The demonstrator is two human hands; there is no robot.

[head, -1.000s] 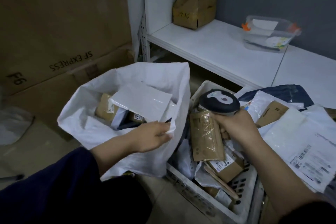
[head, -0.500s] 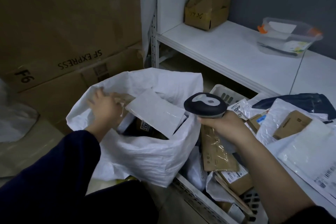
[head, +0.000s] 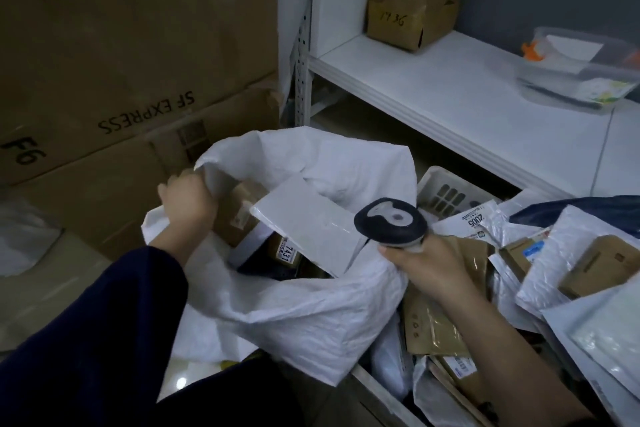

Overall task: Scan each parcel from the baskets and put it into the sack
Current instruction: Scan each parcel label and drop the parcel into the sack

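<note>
Stacked cardboard boxes (head: 121, 62) and a white shelf (head: 450, 90) back a dim storeroom in the head view. The left hand (head: 188, 198) grips the sack (head: 311, 315) rim at 10 o'clock. The right hand (head: 426, 263), its grip full with the scanner (head: 389, 222), hovers at 3 o'clock by the basket (head: 446, 184). A brown envelope (head: 429, 329), probably the next parcel, lies under that wrist, long axis 12 to 6, nearer the right hand. Its label is hidden, and the basket's near edge is cut off.
</note>
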